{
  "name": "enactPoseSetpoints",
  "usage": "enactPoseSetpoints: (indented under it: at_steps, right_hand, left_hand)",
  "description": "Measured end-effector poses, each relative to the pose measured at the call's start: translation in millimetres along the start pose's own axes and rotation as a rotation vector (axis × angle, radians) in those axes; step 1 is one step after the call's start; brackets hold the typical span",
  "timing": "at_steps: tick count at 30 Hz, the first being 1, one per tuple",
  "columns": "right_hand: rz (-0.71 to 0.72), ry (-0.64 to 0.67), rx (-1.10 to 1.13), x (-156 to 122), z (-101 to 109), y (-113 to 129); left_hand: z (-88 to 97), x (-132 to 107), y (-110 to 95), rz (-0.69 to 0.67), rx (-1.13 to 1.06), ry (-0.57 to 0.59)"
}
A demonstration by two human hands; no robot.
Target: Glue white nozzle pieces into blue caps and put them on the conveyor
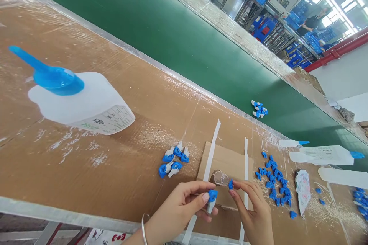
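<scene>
My left hand (pixel 184 203) is closed around a small blue-and-white plastic part (pixel 212 197), its blue end up and its pale end down. Between thumb and forefinger, my right hand (pixel 255 204) pinches a small blue plastic piece (pixel 230 184), a short gap away from that part. Just beyond both hands, a small clear round cup (pixel 220 177) sits on a cardboard sheet (pixel 225 157) with white tape strips along its sides. Several blue-and-white parts (pixel 174 159) lie left of the cardboard. To its right is a scatter of loose blue pieces (pixel 274 183).
A white labelled bottle (pixel 100 99) lies at left under a blue scoop (pixel 54 78). More white bottles (pixel 322 155) and a crumpled wrapper (pixel 303 191) lie at right. Beyond the brown table runs a green belt (pixel 172 46) carrying a cluster of parts (pixel 259 109). A person (pixel 312 23) is far back.
</scene>
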State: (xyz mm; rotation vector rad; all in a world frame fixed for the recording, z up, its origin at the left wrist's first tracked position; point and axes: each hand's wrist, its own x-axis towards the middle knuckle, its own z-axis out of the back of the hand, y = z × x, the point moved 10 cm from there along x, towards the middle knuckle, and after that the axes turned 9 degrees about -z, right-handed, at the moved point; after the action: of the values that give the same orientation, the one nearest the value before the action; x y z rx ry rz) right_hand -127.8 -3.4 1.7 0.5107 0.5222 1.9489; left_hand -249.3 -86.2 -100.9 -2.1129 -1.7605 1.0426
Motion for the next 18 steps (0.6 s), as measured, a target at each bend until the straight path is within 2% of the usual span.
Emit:
enactPoseSetpoints:
  at_steps: [3,6,10,18]
  right_hand:
    - [-0.152,-0.006,0.214,-9,6,-19]
    - [-0.246,0.050,0.377,-23,4,-30]
    - [-0.253,0.084,0.472,-33,2,-28]
    - [-0.177,0.084,0.351,-27,5,-12]
  left_hand:
    - [-6.0,5,-2,-0.041,0.014,-0.008]
    - [-17.4,8,-2,-0.065,0.004,0.002]
    - [-32.6,8,2,-0.046,-0.012,0.032]
    - [-42.1,6,3,-0.026,0.025,0.065]
